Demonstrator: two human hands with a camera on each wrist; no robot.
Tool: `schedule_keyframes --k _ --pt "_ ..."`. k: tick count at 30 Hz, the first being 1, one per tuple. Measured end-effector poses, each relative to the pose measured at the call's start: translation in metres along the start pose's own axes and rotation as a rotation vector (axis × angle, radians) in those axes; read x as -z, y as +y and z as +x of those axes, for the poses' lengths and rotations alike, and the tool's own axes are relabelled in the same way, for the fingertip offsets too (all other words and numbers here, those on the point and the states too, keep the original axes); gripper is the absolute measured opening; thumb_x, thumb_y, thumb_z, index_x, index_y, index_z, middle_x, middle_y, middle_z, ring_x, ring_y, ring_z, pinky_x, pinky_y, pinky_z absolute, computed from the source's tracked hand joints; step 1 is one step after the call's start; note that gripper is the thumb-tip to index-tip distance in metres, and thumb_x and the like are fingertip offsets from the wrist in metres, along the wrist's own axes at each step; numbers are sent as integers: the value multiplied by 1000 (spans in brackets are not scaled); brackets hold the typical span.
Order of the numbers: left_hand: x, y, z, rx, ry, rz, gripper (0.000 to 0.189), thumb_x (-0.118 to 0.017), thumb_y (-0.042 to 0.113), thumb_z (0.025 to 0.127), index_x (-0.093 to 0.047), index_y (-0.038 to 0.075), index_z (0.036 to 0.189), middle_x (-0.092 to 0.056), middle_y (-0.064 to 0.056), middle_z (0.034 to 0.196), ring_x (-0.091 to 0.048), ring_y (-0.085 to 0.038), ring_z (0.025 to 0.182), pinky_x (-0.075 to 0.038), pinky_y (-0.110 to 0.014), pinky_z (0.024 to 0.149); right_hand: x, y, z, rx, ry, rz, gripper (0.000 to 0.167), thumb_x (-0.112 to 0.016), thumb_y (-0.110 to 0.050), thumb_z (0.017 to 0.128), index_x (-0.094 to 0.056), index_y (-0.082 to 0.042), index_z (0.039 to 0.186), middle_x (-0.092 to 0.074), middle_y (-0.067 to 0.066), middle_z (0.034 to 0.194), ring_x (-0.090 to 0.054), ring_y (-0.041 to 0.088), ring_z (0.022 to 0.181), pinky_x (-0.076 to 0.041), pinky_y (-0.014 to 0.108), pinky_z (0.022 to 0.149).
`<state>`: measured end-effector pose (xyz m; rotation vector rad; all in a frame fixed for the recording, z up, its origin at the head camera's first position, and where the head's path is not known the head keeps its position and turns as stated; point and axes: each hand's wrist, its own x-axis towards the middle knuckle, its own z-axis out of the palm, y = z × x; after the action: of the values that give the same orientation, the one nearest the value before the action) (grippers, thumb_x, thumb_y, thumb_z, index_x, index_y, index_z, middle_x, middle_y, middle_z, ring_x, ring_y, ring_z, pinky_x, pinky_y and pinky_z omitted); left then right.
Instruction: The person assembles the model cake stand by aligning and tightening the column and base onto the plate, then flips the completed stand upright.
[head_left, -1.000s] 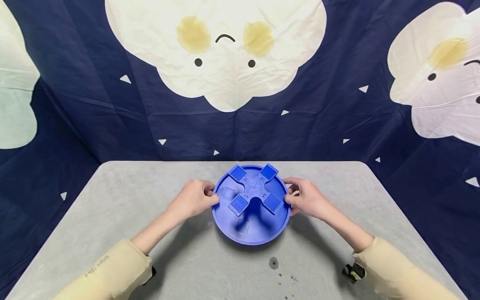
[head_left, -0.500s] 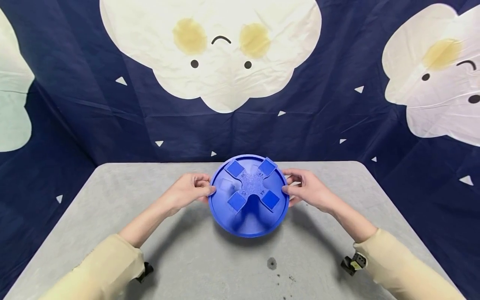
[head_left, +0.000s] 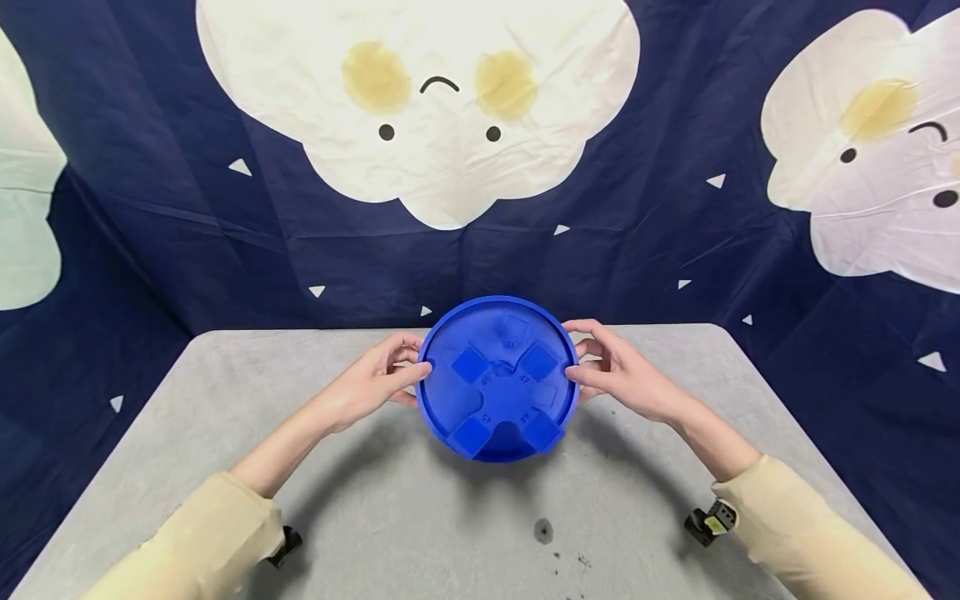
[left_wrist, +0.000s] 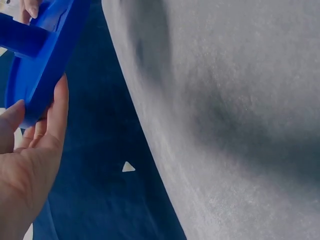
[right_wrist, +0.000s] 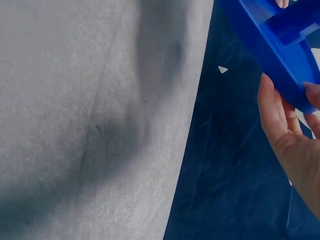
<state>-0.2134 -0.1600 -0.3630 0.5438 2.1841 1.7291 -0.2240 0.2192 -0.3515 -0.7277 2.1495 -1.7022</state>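
A round blue tray (head_left: 444, 398) with a raised rim is held at its two sides, its face tilted toward the person. A four-armed blue piece (head_left: 504, 402) stands up from its middle, with square pads at the arm ends and small numbers near them. The left hand (head_left: 375, 379) pinches the left rim, thumb on top and fingers beneath. At the opposite rim the right hand (head_left: 622, 375) grips the same way. Both wrist views show the tray's outer wall (left_wrist: 56, 67) from the side, up off the table.
A grey table (head_left: 360, 517) lies below, with dark spots (head_left: 543, 530) near its front middle. Behind and beside it hangs a dark blue cloth (head_left: 360, 258) with white clouds and triangles. Small black devices (head_left: 708, 523) sit at the wrists.
Both hands have raised the tray a little and moved it away from the person. Its face has tipped toward the person, so the four-armed piece now appears nearer the front rim.
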Motion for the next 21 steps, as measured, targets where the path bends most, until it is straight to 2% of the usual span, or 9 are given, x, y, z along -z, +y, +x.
schedule_keyframes --k 5,9,16,21 --pt "1 1 -3 -25 -16 10 35 -57 23 107 -46 13 138 -63 -15 123 -68 -18 106 -65 -47 84 2 -1 -1 48 -37 -29 60 -63 -2 100 -35 -13 153 -66 14 115 -76 24 98 -66 49 79" --pt "3 2 -5 -70 -12 37 36 -57 22 107 -44 17 140 -61 -16 125 -68 -16 107 -64 -47 86 2 -3 -1 93 -30 -95 62 -63 -1 100 -34 -13 154 -65 17 117 -75 21 101 -66 45 80" --pt "4 5 -7 -187 15 121 39 -56 16 107 -42 20 142 -62 -17 124 -66 -18 104 -64 -39 89 -4 -6 -4 251 63 -307 62 -64 3 98 -36 -11 152 -64 19 116 -73 12 98 -65 31 78" --pt "3 4 -10 -317 42 238 38 -56 10 106 -43 17 140 -67 -13 117 -64 -19 104 -59 -29 90 -11 -2 -3 403 117 -392 60 -63 10 95 -40 -6 148 -64 15 119 -69 13 98 -60 22 74"
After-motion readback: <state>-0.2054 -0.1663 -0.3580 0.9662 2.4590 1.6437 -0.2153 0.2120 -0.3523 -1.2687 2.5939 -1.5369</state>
